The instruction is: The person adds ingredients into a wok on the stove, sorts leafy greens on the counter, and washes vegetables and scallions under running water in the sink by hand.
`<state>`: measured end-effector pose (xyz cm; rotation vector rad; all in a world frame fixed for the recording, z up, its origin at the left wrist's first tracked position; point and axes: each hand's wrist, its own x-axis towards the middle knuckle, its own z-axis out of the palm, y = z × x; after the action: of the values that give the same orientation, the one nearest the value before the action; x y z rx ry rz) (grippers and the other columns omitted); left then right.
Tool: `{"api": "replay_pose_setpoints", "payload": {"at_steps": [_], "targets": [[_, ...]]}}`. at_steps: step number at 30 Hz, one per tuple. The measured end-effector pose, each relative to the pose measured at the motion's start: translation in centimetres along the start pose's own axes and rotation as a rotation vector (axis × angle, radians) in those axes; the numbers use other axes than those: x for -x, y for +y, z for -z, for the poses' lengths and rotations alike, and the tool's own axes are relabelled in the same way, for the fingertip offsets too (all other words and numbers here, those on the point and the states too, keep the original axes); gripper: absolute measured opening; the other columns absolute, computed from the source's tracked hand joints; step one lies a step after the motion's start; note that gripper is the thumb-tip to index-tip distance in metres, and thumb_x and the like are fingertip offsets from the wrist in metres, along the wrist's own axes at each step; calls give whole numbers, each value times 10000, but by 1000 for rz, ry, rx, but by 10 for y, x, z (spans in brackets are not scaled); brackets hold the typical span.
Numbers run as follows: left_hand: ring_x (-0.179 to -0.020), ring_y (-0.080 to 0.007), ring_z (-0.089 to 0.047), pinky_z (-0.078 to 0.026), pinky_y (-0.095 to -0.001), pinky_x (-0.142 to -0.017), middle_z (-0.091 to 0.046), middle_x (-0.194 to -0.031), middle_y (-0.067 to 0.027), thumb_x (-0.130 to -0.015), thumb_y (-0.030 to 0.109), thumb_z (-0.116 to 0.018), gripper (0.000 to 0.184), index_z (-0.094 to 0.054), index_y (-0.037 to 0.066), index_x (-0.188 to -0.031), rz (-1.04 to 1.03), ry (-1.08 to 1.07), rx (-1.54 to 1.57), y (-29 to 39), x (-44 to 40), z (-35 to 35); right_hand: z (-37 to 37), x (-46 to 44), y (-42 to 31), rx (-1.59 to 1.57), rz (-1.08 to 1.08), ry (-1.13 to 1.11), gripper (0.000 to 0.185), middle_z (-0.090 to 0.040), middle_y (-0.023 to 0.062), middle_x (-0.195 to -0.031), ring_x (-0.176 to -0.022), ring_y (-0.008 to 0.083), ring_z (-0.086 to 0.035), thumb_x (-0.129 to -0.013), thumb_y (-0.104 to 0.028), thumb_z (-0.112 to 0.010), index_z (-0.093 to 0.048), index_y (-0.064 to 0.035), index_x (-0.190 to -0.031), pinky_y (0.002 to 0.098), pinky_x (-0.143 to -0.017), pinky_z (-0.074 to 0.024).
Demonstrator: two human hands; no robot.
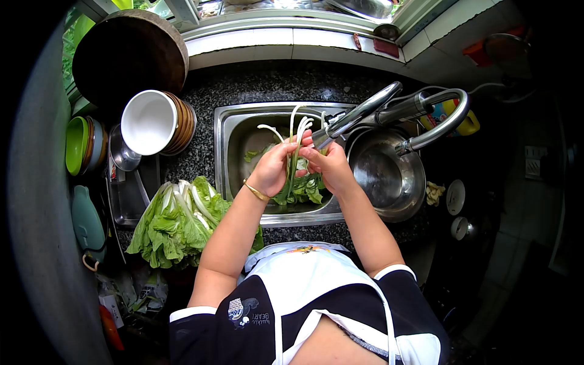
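Note:
My left hand (pixel 272 168) is closed round several green onions (pixel 294 159), whose white ends point up over the steel sink (pixel 221 159). Close beside it, my right hand (pixel 331 164) has its fingers pressed together at the same stalks, under the faucet spout (pixel 322 135). Green leaves (pixel 307 190) lie in the basin below both hands. Leafy lettuce (pixel 176 222) is heaped on the counter left of the sink.
White bowls (pixel 146 123) are stacked at the left, near a large round wooden board (pixel 131 58) and green bowls (pixel 76 146). A steel basin (pixel 389 176) sits right of the sink under a curved tap (pixel 453 125). A yellow bottle (pixel 465 121) stands behind.

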<state>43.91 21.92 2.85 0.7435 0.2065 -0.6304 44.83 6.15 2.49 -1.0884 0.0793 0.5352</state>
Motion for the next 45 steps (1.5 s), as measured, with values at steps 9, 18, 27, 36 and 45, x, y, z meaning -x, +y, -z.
{"api": "replay_pose_setpoints", "payload": {"at_steps": [9,18,27,36,45], "targets": [[-822,-122,-551,-468,-284,-696,-577,-900,-32,-890,195,-420,217,-530,43,-998,-82,-8,132,0,0,-13,-11,5,-2,13,-68,61,190,-570,-22,-737,-603,42,-518,-724,-116,-703,-582,-64,-861,177,-488,-412],[-737,-79,-569,-447,-207,-663,-623,-836,-23,-836,151,-577,161,-610,31,-938,-87,134,-92,5,1,-13,2,5,-2,12,-39,41,159,-566,-20,-701,-537,31,-454,-766,-159,-671,-593,-56,-860,171,-467,-353],[-647,-42,-511,-412,-190,-564,-597,-799,-8,-838,135,-560,169,-602,28,-962,-210,52,-234,-4,-7,-9,2,11,10,79,6,8,157,-601,4,-783,-589,35,-466,-831,-160,-593,-592,-34,-925,174,-521,-361],[-425,-54,-432,-350,-188,-376,-546,-605,-17,-871,227,-541,216,-559,34,-776,-119,148,-200,-9,-1,-20,11,29,32,-50,-83,-136,174,-593,39,-792,-600,65,-463,-855,-149,-541,-558,-26,-977,192,-559,-376],[-433,-86,-457,-377,-220,-406,-517,-576,-14,-871,295,-536,291,-522,37,-737,-288,259,-359,-15,-17,-12,-2,27,46,-154,-6,-49,174,-507,-12,-659,-516,37,-382,-893,-253,-503,-536,-83,-912,181,-500,-339]]}}
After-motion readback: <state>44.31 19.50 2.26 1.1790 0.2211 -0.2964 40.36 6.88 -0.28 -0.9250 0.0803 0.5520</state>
